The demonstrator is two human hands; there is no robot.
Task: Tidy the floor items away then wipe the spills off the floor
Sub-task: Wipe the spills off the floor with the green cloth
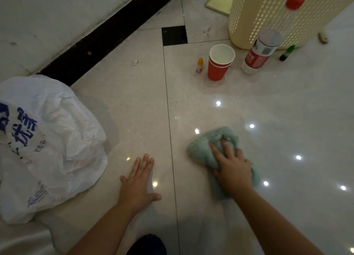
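- One green cloth [206, 153] lies bunched on the pale tiled floor [287, 105], near and right of centre; the right hand [232, 167] presses down on it, fingers curled into the folds and clutching the fabric; part of the cloth trails back under the wrist.
- Left of the cloth, across a dark grout line, the left hand [138, 184] rests palm-down on the tile, fingers spread flat, holding nothing; it is apart from the cloth.
- Bright spots of ceiling light reflect off the glossy tile around both hands; I cannot tell from this view where any spill lies.
- Farther off, beyond the cloth, stand two stacked red paper cups [219, 66], upright, the inner one white inside; just left of them a small bottle with an orange cap [199, 65]; to their right a plastic bottle with a red label [256, 55], leaning; a small green bottle [286, 53] lies beyond it.
- Behind these, far right, a cream perforated basket [268, 15] with a red cap [295, 0] showing against its wall; a yellow-green flat item [220, 0] lies on the floor to its left.
- At the near left a crumpled white plastic bag [47, 145] with blue printing sits on the floor, close to the black skirting [107, 36] at the foot of the white wall.
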